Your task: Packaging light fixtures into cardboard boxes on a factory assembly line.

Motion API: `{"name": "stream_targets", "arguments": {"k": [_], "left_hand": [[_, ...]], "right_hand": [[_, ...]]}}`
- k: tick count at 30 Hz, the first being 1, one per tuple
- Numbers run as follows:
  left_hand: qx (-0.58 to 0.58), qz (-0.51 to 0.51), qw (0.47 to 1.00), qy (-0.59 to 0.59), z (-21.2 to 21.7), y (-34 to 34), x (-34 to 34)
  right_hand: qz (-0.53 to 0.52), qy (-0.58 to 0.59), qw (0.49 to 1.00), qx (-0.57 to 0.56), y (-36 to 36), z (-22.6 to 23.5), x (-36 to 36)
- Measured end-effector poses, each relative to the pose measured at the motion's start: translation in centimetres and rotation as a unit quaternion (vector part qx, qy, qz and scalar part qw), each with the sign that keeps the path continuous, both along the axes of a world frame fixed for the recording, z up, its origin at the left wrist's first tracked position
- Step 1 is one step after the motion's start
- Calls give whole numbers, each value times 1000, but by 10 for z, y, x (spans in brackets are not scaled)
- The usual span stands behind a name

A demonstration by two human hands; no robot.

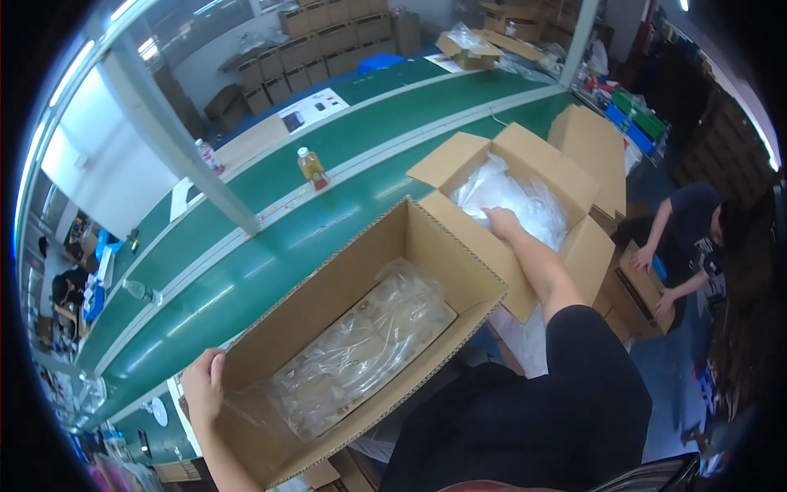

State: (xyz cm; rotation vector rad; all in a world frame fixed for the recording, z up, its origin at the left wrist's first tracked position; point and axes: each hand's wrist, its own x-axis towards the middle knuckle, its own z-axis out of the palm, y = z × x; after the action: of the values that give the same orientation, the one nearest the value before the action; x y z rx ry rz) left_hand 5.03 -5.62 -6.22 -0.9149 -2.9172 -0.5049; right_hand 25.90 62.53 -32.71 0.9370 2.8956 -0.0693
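A long, deep cardboard box [320,291] stands tilted before me, its top uncovered. Clear plastic bags [361,353] lie in it, over a brown cardboard layer. My left hand [203,384] grips this box's left end, thumb over the rim and the other fingers partly hidden. To the right, a second cardboard box [545,152] has its flaps spread and holds crumpled clear plastic bags [525,201]. My right hand [502,221] reaches over its near flap, fingers curled on the plastic at the near side. Its fingertips are partly hidden in the plastic.
A green conveyor belt [270,246] runs behind the boxes. A drink bottle [312,169] stands near its far rail, and a metal post [176,123] rises at left. Stacked cartons [328,41] fill the back. At right, another person [697,238] handles a carton [635,295].
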Motion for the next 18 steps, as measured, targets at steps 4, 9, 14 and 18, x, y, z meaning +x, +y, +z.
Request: {"name": "stream_targets", "arguments": {"k": [4, 9, 14, 18], "left_hand": [[-26, 25, 999, 12, 6, -22, 8], [-10, -11, 999, -34, -8, -16, -3], [-34, 16, 999, -9, -10, -21, 5], [-41, 17, 999, -14, -4, -22, 5]], "right_hand": [[-21, 36, 997, -58, -13, -12, -22], [42, -173, 961, -213, 54, 9, -3], [147, 46, 976, -154, 36, 150, -41], [318, 247, 890, -216, -139, 290, -91]]}}
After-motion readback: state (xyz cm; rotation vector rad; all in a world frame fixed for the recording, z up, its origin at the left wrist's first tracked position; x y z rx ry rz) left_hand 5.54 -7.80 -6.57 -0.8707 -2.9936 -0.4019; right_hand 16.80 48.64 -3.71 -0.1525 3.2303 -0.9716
